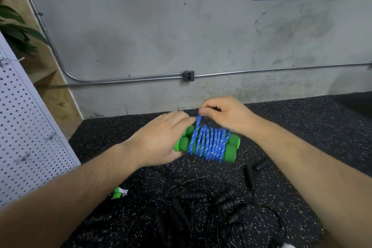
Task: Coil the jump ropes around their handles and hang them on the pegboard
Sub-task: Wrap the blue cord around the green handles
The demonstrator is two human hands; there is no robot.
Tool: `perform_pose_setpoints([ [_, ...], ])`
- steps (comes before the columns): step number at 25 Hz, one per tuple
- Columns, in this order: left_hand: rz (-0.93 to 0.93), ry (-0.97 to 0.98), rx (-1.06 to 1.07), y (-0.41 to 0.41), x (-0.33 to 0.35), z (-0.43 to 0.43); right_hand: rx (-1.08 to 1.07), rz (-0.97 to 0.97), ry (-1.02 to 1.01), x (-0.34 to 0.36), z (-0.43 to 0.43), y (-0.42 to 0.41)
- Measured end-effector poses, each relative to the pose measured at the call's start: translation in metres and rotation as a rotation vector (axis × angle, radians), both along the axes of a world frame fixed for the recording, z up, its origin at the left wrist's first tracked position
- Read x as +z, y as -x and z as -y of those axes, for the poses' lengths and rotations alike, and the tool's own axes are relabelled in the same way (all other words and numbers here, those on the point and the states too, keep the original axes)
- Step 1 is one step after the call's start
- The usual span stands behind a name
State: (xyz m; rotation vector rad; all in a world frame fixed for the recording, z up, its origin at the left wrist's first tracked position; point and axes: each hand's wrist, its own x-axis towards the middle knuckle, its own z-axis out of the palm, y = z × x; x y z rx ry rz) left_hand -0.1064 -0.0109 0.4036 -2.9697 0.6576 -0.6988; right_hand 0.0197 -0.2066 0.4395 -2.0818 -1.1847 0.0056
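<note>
Blue rope (207,143) between both hands

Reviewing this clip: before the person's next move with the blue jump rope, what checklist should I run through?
1. Left grip holds the green handles: ok.
2. Right grip pinches a strand of the blue rope: ok.
3. Rope wound around both handles together: ok.
4. Last strand tucked in: not ok, pinched above the coil.
5. Bundle hung on the pegboard: not ok.

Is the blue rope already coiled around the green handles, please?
Mostly coiled: blue rope turns wrap the green handles; the right hand pinches one raised strand.
</note>
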Motion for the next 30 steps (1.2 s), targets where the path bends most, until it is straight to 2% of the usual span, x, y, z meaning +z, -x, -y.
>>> perform_pose_setpoints([
  [2, 0.015, 0.245, 0.023, 0.01, 0.009, 0.01, 0.093, -0.446, -0.139, -0.007, 0.0, 0.004],
  [3, 0.017, 0.369, 0.07, 0.012, 0.013, 0.014, 0.056, -0.551, -0.086, -0.012, -0.003, 0.011],
  [5, 0.035, 0.589, 0.186, 0.011, 0.019, 0.017, -0.064, -0.456, 0.115, -0.027, -0.017, 0.027],
  [8, 0.048, 0.823, 0.315, -0.003, 0.017, 0.002, 0.022, -0.205, -0.017, -0.043, -0.043, 0.047],
  [11, 0.005, 0.928, 0.354, -0.013, 0.012, -0.014, -0.065, 0.119, -0.146, -0.043, -0.054, 0.057],
  [12, -0.021, 0.962, 0.373, -0.014, 0.012, -0.016, -0.102, 0.15, -0.237, -0.042, -0.054, 0.059],
  [14, -0.087, 1.031, 0.374, -0.016, 0.012, -0.013, -0.128, 0.051, -0.429, -0.038, -0.055, 0.063],
  [16, -0.111, 1.1, 0.335, -0.017, 0.012, -0.01, -0.102, -0.01, -0.499, -0.035, -0.056, 0.064],
  [21, -0.202, 1.292, 0.148, -0.011, 0.013, -0.013, -0.04, 0.165, -0.588, -0.022, -0.051, 0.057],
  [25, -0.201, 1.583, 0.058, -0.011, 0.021, -0.009, -0.05, -0.09, -0.634, -0.008, -0.043, 0.054],
  [26, -0.231, 1.672, 0.026, -0.009, 0.025, -0.009, -0.046, -0.094, -0.64, -0.007, -0.042, 0.052],
  [28, -0.276, 1.748, -0.014, -0.004, 0.031, -0.005, -0.072, 0.033, -0.585, -0.007, -0.038, 0.048],
  [30, -0.256, 1.718, 0.001, -0.003, 0.033, -0.003, -0.09, 0.148, -0.49, -0.01, -0.033, 0.04],
])
